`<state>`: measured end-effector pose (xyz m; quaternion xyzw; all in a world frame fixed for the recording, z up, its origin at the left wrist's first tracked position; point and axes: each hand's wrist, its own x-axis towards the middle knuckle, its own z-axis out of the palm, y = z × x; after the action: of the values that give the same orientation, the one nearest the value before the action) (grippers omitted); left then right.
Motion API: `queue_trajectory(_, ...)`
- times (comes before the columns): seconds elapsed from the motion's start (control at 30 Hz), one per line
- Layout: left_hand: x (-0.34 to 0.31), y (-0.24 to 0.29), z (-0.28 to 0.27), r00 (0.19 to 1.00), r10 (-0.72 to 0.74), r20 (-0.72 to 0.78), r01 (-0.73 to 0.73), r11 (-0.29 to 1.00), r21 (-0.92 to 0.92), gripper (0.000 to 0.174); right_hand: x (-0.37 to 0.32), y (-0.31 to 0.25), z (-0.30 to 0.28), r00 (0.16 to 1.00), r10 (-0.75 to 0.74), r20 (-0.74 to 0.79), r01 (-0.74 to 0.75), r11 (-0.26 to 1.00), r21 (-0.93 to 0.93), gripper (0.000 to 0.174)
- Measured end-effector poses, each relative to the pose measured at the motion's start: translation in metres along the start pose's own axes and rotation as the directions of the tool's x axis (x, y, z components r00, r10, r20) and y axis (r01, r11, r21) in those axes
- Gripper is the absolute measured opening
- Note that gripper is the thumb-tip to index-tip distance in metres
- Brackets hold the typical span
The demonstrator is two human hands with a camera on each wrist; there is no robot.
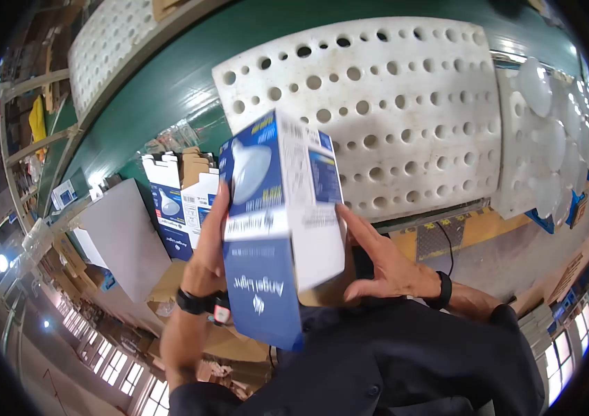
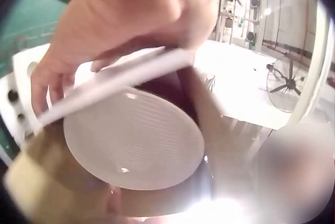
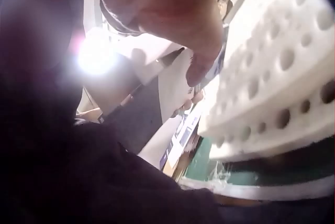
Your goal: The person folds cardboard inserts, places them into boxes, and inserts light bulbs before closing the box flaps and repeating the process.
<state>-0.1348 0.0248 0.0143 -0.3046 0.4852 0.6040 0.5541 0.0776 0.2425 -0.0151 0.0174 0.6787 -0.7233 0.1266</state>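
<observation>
A blue and white light bulb box (image 1: 260,277) is held tilted in front of the body, with a bulb picture on its side. The left hand (image 1: 208,256) grips its left side, and in the left wrist view that hand's fingers (image 2: 39,90) curl over the box edge. Inside the box's open end shows the round white face of a light bulb (image 2: 136,140). At the right side of the box, the right hand (image 1: 388,267) has its fingers extended against the cardboard, thumb spread apart near the lower end. Part of the right hand (image 3: 167,9) shows over the box in the right wrist view.
A white foam board (image 1: 405,104) with rows of holes lies on the green conveyor belt (image 1: 170,83). Several white bulbs (image 1: 551,139) stand in another foam board at right. Open printed boxes (image 1: 177,208) stand at left beside a grey panel (image 1: 128,236).
</observation>
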Motion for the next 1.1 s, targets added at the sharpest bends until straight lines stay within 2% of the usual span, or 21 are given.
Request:
queue_trajectory(0.1, -0.017, 0.032, 0.023, 0.986, -0.054, 0.156, 0.020, 0.977, 0.212, 0.072, 0.002, -0.050, 0.009, 0.978, -0.066, -0.196, 0.003, 0.952, -0.306, 0.093)
queue_trajectory(0.17, -0.035, 0.030, 0.036, 0.988, 0.074, 0.139, -0.114, 0.946, 0.303, 0.084, -0.002, -0.068, 0.018, 0.896, 0.261, -0.359, -0.342, 0.922, -0.184, 0.072)
queue_trajectory(0.23, -0.047, 0.039, 0.018, 0.941, -0.188, 0.283, 0.094, 0.945, 0.314, 0.105, 0.003, -0.096, 0.021, 0.826, 0.189, -0.531, -0.372, 0.890, -0.262, 0.045)
queue_trajectory(0.3, -0.040, 0.035, -0.004, 0.909, -0.222, 0.352, -0.016, 0.828, 0.561, 0.123, 0.005, -0.087, 0.013, 0.833, 0.181, -0.523, -0.423, 0.817, -0.391, 0.040)
queue_trajectory(0.33, -0.038, 0.023, -0.003, 0.974, -0.039, 0.225, -0.105, 0.798, 0.593, 0.124, 0.002, -0.078, 0.015, 0.830, 0.156, -0.536, -0.421, 0.806, -0.417, 0.040)
queue_trajectory(0.37, -0.038, 0.013, 0.000, 0.976, 0.088, 0.197, -0.190, 0.782, 0.594, 0.113, 0.000, -0.068, 0.015, 0.803, 0.008, -0.596, -0.353, 0.812, -0.466, 0.036)
queue_trajectory(0.4, -0.036, 0.001, 0.004, 0.935, 0.226, 0.273, -0.354, 0.638, 0.684, 0.099, 0.004, -0.069, 0.011, 0.764, -0.144, -0.629, -0.280, 0.804, -0.524, 0.033)
queue_trajectory(0.43, -0.031, -0.012, 0.006, 0.871, 0.344, 0.351, -0.483, 0.469, 0.740, 0.086, 0.008, -0.087, 0.009, 0.767, -0.168, -0.619, -0.275, 0.786, -0.554, 0.033)
queue_trajectory(0.47, -0.021, -0.020, 0.004, 0.863, 0.351, 0.364, -0.499, 0.476, 0.724, 0.086, 0.010, -0.110, 0.010, 0.791, -0.242, -0.562, -0.215, 0.749, -0.626, 0.032)
queue_trajectory(0.5, -0.006, -0.022, 0.006, 0.812, 0.432, 0.392, -0.547, 0.328, 0.770, 0.074, 0.015, -0.127, 0.008, 0.808, -0.315, -0.498, -0.151, 0.706, -0.692, 0.031)
queue_trajectory(0.53, 0.001, -0.023, 0.006, 0.751, 0.504, 0.427, -0.571, 0.170, 0.804, 0.064, 0.027, -0.138, 0.004, 0.883, -0.246, -0.400, -0.095, 0.741, -0.665, 0.026)
queue_trajectory(0.57, 0.002, -0.023, 0.006, 0.738, 0.512, 0.440, -0.587, 0.166, 0.793, 0.064, 0.045, -0.143, -0.002, 0.880, -0.256, -0.399, -0.096, 0.728, -0.679, 0.026)
queue_trajectory(0.6, 0.004, -0.021, 0.009, 0.698, 0.537, 0.474, -0.609, 0.098, 0.787, 0.050, 0.068, -0.141, -0.010, 0.983, -0.004, -0.182, -0.120, 0.739, -0.664, 0.023)
queue_trajectory(0.63, 0.004, -0.022, 0.011, 0.666, 0.550, 0.505, -0.621, 0.033, 0.783, 0.036, 0.087, -0.132, -0.014, 0.965, 0.255, 0.054, -0.161, 0.747, -0.644, 0.021)
queue_trajectory(0.7, 0.007, -0.018, 0.007, 0.622, 0.558, 0.550, -0.663, 0.000, 0.749, 0.033, 0.123, -0.093, -0.017, 0.884, 0.466, -0.019, -0.337, 0.609, -0.718, 0.019)
queue_trajectory(0.77, 0.014, -0.014, -0.002, 0.600, 0.513, 0.614, -0.638, -0.156, 0.754, 0.034, 0.123, -0.080, -0.019, 0.917, 0.397, -0.028, -0.273, 0.576, -0.770, 0.019)
queue_trajectory(0.83, 0.003, -0.018, 0.005, 0.610, 0.535, 0.584, -0.635, -0.112, 0.765, 0.036, 0.122, -0.067, -0.026, 0.944, 0.329, -0.015, -0.196, 0.526, -0.828, 0.020)
queue_trajectory(0.97, -0.007, -0.021, 0.023, 0.542, 0.640, 0.544, -0.608, -0.148, 0.780, 0.028, 0.117, -0.071, -0.038, 0.919, 0.392, -0.032, -0.254, 0.529, -0.810, 0.026)
queue_trajectory(1.03, -0.008, -0.012, 0.018, 0.535, 0.623, 0.571, -0.630, -0.157, 0.761, 0.036, 0.122, -0.101, -0.037, 0.844, 0.535, 0.044, -0.476, 0.783, -0.400, 0.039)
queue_trajectory(1.07, -0.001, -0.006, 0.008, 0.578, 0.603, 0.550, -0.576, -0.176, 0.798, 0.041, 0.114, -0.114, -0.039, 0.918, 0.388, 0.087, -0.364, 0.908, -0.209, 0.044)
queue_trajectory(1.1, -0.005, -0.009, 0.009, 0.473, 0.722, 0.505, -0.608, -0.147, 0.780, 0.044, 0.096, -0.131, -0.039, 0.944, 0.316, 0.094, -0.307, 0.946, -0.101, 0.047)
